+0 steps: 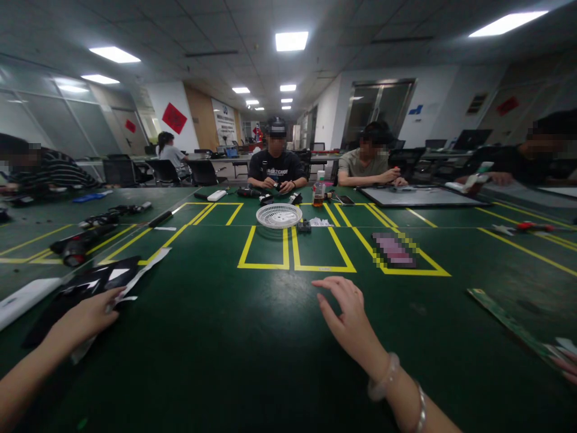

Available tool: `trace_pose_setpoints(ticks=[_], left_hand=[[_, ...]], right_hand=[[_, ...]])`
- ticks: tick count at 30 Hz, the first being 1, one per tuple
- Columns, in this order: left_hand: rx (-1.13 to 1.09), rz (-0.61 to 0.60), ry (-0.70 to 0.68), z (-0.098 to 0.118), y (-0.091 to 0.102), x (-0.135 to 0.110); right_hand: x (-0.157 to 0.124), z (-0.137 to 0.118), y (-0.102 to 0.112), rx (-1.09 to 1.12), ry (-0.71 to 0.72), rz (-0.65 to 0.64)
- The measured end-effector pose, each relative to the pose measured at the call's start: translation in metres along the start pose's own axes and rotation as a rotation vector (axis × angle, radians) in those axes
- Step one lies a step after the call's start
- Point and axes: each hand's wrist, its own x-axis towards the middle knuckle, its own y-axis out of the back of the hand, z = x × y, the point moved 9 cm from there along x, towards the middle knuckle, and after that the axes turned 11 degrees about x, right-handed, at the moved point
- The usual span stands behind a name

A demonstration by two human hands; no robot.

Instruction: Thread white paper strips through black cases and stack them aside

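On the left, my left hand (88, 316) has its fingers closed on a long pale strip (146, 267), perhaps paper or film, that sticks out on both sides of the hand. Beneath it lies a flat black sheet (63, 304) with white patches. My right hand (345, 310) is held over the green table (252, 337), fingers apart and holding nothing. Just beyond it are yellow tape rectangles (322, 269) on the tabletop. A pair of bracelets rings the right wrist.
A white round basket (278, 215) stands mid-table, near a bottle (318, 195). Power drills (79, 246) lie at left, beside a white box (27, 300). A phone (394, 249) lies at right. Another person's hand (565, 364) is near a green strip (509, 322). Several people sit around.
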Motion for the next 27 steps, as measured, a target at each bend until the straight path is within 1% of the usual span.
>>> trace_pose_setpoints(ticks=[3,5,7,8,9,11,13,15,18,20,22,25,27], left_hand=[[-0.027,0.008,0.012,0.008,0.006,-0.003],[-0.117,0.072,-0.014,0.020,0.015,-0.005],[-0.254,0.166,-0.091,0.039,0.030,-0.008],[-0.323,0.204,-0.135,0.051,0.038,-0.010],[-0.380,0.215,-0.170,0.063,0.045,-0.013],[-0.439,0.171,-0.212,0.089,0.055,-0.017],[-0.440,0.104,-0.239,0.117,0.064,-0.023],[-0.443,0.072,-0.286,0.147,0.075,-0.032],[-0.495,0.101,-0.372,0.190,0.092,-0.048],[-0.609,0.107,-0.408,0.215,0.101,-0.057],[-0.804,0.032,-0.438,0.241,0.103,-0.063],[-1.100,-0.169,-0.491,0.282,0.097,-0.071],[-1.250,-0.300,-0.528,0.310,0.089,-0.079]], right_hand=[[0.000,-0.002,0.001,0.015,-0.003,-0.004],[0.000,-0.003,0.001,0.020,-0.004,-0.009],[0.000,-0.004,0.001,0.019,-0.006,-0.015],[0.000,-0.003,0.000,0.017,-0.007,-0.018],[0.000,-0.003,0.000,0.014,-0.008,-0.019],[0.000,-0.002,0.000,0.010,-0.009,-0.019],[0.000,-0.002,0.000,0.008,-0.008,-0.020],[0.000,-0.003,-0.001,0.006,-0.004,-0.024],[0.000,-0.003,-0.001,0.002,0.006,-0.024],[-0.001,-0.002,-0.001,-0.001,0.000,-0.016],[0.000,0.001,0.000,0.000,-0.017,0.000],[0.000,0.003,0.003,0.033,-0.049,0.017],[0.000,0.000,0.000,0.110,-0.059,-0.016]])
